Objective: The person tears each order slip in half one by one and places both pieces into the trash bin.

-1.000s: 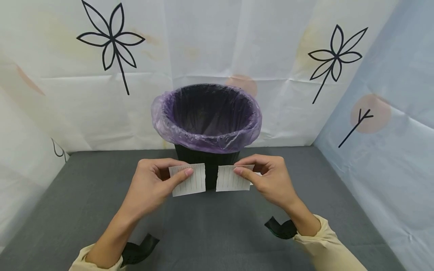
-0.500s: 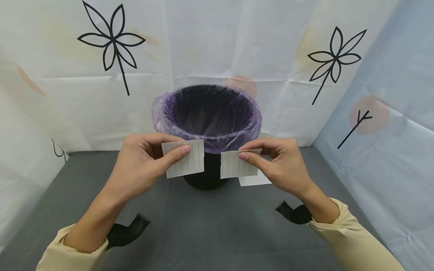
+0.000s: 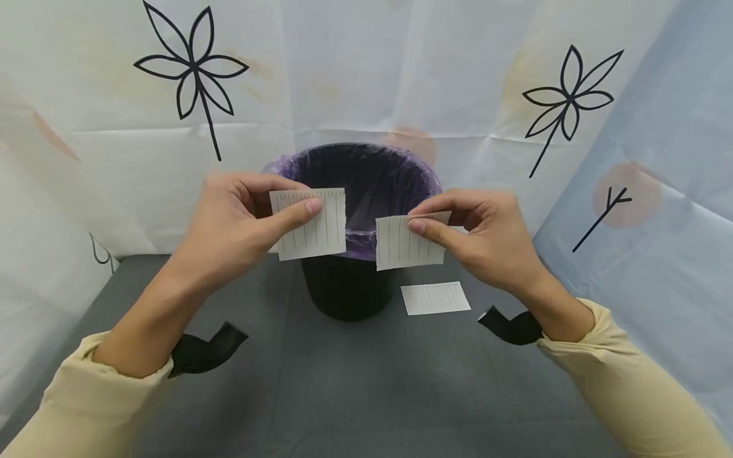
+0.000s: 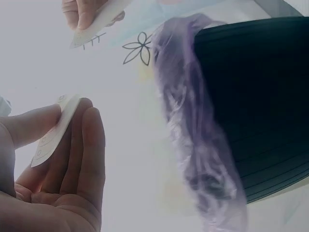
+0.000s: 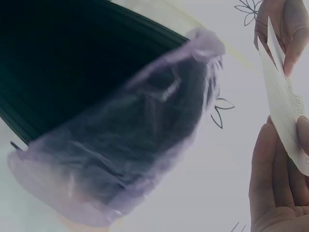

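In the head view my left hand (image 3: pixel 231 222) pinches a small piece of lined paper (image 3: pixel 315 235) between thumb and fingers. Its inner edge looks slightly ragged, and a row of small printed boxes runs along the top. Opposite it, my right hand (image 3: pixel 489 238) pinches a second lined paper piece (image 3: pixel 401 245), held a little lower. A gap separates the two pieces. Both are raised in front of a black trash bin (image 3: pixel 349 292), covering part of its purple liner bag (image 3: pixel 362 246). The left wrist view shows the thumb pressing the left paper piece (image 4: pixel 58 133) against the fingers.
A lined sheet of paper (image 3: pixel 436 299) lies flat on the grey tabletop (image 3: pixel 366 381), right of the bin's base. White printed cloth (image 3: pixel 355 63) hangs behind the bin, and a bluish one (image 3: pixel 681 140) stands on the right. A thin cord (image 3: pixel 100 251) shows at the left.
Both hands have risen with their paper pieces, from before the bin's lower body to its rim, and moved slightly farther apart. The sheet on the table has come into full view.
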Tool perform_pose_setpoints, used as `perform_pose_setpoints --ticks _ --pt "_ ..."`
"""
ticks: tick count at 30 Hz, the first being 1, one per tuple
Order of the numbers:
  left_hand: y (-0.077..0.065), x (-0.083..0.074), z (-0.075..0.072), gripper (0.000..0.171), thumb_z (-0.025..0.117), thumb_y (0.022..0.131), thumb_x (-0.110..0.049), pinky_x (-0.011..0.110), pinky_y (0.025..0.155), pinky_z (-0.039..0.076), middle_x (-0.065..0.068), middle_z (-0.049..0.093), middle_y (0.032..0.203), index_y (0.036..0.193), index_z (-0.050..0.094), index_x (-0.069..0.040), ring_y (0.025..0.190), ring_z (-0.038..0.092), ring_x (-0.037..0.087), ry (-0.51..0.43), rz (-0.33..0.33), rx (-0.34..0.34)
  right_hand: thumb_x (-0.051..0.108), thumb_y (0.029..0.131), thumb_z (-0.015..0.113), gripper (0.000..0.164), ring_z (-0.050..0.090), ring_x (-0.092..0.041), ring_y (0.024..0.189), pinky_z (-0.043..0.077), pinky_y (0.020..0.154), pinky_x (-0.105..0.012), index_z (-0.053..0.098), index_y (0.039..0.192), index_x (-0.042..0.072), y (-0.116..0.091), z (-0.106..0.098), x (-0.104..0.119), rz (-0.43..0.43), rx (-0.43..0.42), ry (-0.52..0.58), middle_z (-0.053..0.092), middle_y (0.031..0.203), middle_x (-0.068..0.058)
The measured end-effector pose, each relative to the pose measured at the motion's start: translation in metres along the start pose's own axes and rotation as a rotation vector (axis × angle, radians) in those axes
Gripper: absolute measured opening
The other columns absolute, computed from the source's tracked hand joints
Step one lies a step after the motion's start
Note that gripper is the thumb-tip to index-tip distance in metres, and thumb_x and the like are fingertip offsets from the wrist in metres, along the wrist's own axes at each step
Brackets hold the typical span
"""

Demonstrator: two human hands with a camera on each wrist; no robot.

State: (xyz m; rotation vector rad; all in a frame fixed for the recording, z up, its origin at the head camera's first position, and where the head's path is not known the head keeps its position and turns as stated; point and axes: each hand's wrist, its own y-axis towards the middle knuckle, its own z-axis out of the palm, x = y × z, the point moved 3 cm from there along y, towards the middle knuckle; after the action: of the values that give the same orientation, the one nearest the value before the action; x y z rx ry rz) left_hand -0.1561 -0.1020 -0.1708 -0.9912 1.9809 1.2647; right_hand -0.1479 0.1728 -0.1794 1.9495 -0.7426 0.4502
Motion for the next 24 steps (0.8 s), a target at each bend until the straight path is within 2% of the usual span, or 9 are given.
perform_pose_setpoints --ticks 5,12,16,20,24 --pt "0.017 -0.007 -0.004 0.017 0.078 0.091 -0.014 0.027 0.048 0.043 0.010 0.071 0.072 0.099 0.079 0.000 0.055 0.053 0.017 -0.015 0.001 -0.013 -0.017 0.080 0.076 0.016 0.065 -0.017 0.059 0.050 0.055 -0.022 0.077 0.091 -0.005 0.016 -0.009 0.002 0.012 -0.022 0.028 0.074 0.083 -0.010" --pt "0.038 -0.014 -0.009 0.019 0.079 0.090 -0.015 0.026 0.057 0.052 0.011 0.072 0.075 0.100 0.079 0.001 0.061 0.062 0.017 -0.024 -0.022 -0.030 -0.012 0.084 0.076 0.007 0.068 -0.018 0.062 0.054 0.060 -0.022 0.076 0.090 -0.007 0.038 -0.019 0.002 0.093 -0.047 0.034 0.074 0.082 -0.009" --pt "0.047 -0.018 -0.012 0.020 0.081 0.089 -0.018 0.025 0.055 0.049 0.010 0.070 0.072 0.100 0.079 -0.001 0.062 0.058 0.016 -0.004 -0.043 -0.041 -0.005 0.087 0.077 0.004 0.068 -0.019 0.064 0.054 0.062 -0.024 0.077 0.090 -0.005 0.049 -0.024 0.002 0.153 -0.067 0.059 0.075 0.083 -0.009" --pt "0.056 -0.021 -0.015 0.020 0.082 0.087 -0.019 0.026 0.054 0.043 0.010 0.068 0.072 0.100 0.080 -0.003 0.064 0.053 0.017 -0.001 -0.060 -0.046 -0.001 0.087 0.078 0.005 0.069 -0.019 0.068 0.054 0.066 -0.024 0.078 0.092 -0.002 0.059 -0.027 0.002 0.188 -0.076 0.080 0.075 0.083 -0.003" --pt "0.066 -0.023 -0.017 0.022 0.083 0.087 -0.020 0.027 0.057 0.046 0.009 0.068 0.074 0.101 0.080 -0.004 0.068 0.055 0.019 0.002 -0.083 -0.048 -0.001 0.087 0.079 0.005 0.068 -0.019 0.067 0.052 0.067 -0.024 0.078 0.091 -0.002 0.070 -0.030 0.000 0.197 -0.086 0.115 0.075 0.082 -0.005"
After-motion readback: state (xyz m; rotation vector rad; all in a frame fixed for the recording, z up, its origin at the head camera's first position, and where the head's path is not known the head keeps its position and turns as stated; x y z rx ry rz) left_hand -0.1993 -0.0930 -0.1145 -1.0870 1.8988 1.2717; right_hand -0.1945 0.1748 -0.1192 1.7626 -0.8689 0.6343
